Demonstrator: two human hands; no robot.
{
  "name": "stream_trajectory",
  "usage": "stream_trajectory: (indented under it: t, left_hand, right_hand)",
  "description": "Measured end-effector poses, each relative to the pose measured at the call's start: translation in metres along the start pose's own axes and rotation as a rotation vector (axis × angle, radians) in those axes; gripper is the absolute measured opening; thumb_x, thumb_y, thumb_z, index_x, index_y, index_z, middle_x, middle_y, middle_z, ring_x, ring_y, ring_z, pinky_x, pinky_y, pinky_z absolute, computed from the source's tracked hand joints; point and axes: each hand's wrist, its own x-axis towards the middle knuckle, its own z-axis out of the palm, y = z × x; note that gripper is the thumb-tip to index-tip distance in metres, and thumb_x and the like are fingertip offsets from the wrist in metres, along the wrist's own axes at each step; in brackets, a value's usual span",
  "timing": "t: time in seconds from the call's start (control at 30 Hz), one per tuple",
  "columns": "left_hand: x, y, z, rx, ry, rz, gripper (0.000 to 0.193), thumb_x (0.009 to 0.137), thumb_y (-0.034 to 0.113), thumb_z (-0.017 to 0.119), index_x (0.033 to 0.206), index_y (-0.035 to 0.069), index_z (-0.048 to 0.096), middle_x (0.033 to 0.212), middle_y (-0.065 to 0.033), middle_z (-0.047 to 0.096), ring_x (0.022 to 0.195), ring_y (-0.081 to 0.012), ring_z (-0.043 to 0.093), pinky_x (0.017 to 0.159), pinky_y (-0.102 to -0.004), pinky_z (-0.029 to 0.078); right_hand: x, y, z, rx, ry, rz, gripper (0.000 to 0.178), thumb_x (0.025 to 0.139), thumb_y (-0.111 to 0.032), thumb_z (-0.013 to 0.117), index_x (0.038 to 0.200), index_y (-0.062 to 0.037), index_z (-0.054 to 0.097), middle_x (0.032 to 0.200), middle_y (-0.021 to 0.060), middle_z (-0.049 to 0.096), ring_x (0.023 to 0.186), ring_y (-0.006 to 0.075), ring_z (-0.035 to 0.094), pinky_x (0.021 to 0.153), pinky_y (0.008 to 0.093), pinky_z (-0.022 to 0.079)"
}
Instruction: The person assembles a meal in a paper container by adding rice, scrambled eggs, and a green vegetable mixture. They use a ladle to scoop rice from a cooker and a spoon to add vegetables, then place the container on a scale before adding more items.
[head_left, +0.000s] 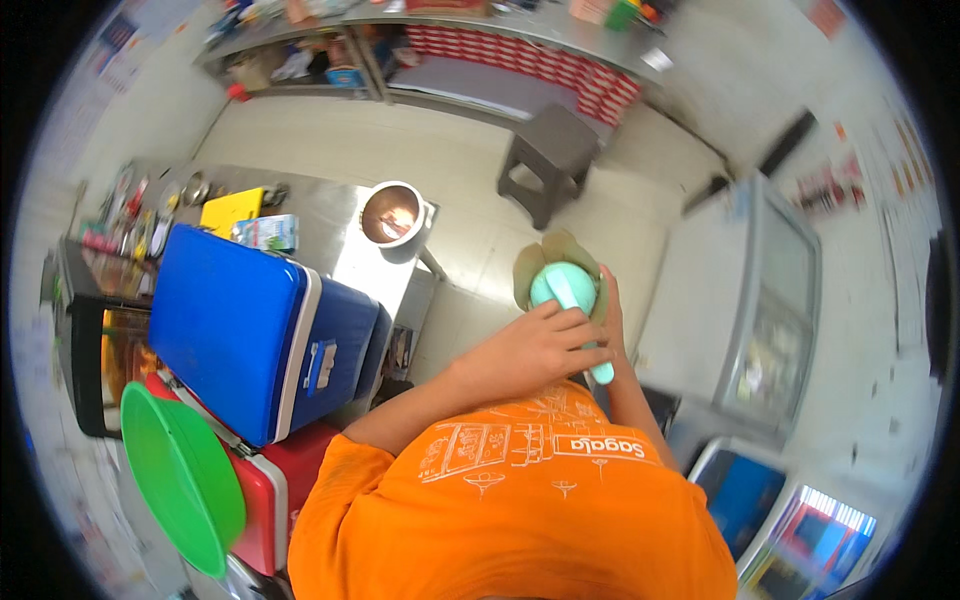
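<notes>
In front of my chest, my left hand (550, 345) is closed around a mint-green spoon-like utensil (602, 373), its lower end sticking out below my fingers. The other end lies over a round mint-green shape (548, 288), perhaps a small bowl. Around that shape stand the brown flaps of a paper container (560, 246), spread apart at the top. On the container's right side, my right hand (612, 305) grips it, most of its fingers hidden behind. What lies inside the container cannot be made out.
On my left, a steel table (340, 255) bears a white-rimmed metal pot (392, 214) and a blue cooler (240, 330). A green basin (180, 480) leans by a red cooler (285, 480). A dark stool (548, 155) stands ahead; a glass-fronted chest (715, 290) stands right.
</notes>
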Motion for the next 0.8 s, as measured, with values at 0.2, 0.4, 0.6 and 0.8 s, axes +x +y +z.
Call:
stream_trajectory:
  t: [0.2, 0.4, 0.6, 0.8]
  left_hand:
    - [0.056, -0.121, -0.040, -0.017, 0.237, -0.316, 0.037, 0.084, 0.009, 0.073, 0.121, 0.013, 0.065, 0.112, -0.0020, 0.067, 0.107, -0.0238, 0.059, 0.098, -0.0383, 0.044]
    - [0.062, -0.187, -0.101, 0.009, 0.714, -0.567, 0.045, 0.080, -0.007, 0.071, 0.121, 0.010, 0.065, 0.117, -0.0061, 0.069, 0.102, -0.0288, 0.066, 0.087, -0.0402, 0.053]
    - [0.020, -0.228, -0.128, 0.287, 1.281, -0.685, 0.043, 0.081, -0.016, 0.064, 0.120, 0.003, 0.060, 0.118, -0.0165, 0.065, 0.104, -0.0257, 0.065, 0.092, -0.0369, 0.053]
    - [-0.043, -0.267, -0.154, 0.567, 1.927, -0.714, 0.026, 0.103, 0.010, 0.061, 0.127, 0.003, 0.053, 0.122, -0.0139, 0.062, 0.094, -0.0175, 0.063, 0.083, -0.0299, 0.054]
  right_hand:
    - [0.181, -0.005, -0.001, -0.188, -0.397, -0.319, 0.110, 0.060, -0.022, 0.096, 0.149, -0.0018, 0.035, 0.139, 0.0170, 0.051, 0.130, 0.0317, 0.053, 0.108, 0.0431, 0.044]
    - [0.328, -0.018, 0.048, -0.147, -0.652, -0.430, 0.104, 0.065, -0.013, 0.094, 0.149, -0.0010, 0.033, 0.138, 0.0161, 0.053, 0.128, 0.0286, 0.055, 0.106, 0.0421, 0.047]
    - [0.421, -0.020, 0.163, 0.074, -0.955, -0.391, 0.102, 0.072, -0.007, 0.089, 0.151, -0.0025, 0.025, 0.139, 0.0159, 0.049, 0.129, 0.0267, 0.053, 0.108, 0.0397, 0.047]
    - [0.494, -0.037, 0.291, 0.236, -1.163, -0.371, 0.104, 0.073, -0.008, 0.090, 0.152, -0.0016, 0.021, 0.138, 0.0155, 0.048, 0.130, 0.0260, 0.052, 0.109, 0.0394, 0.046]
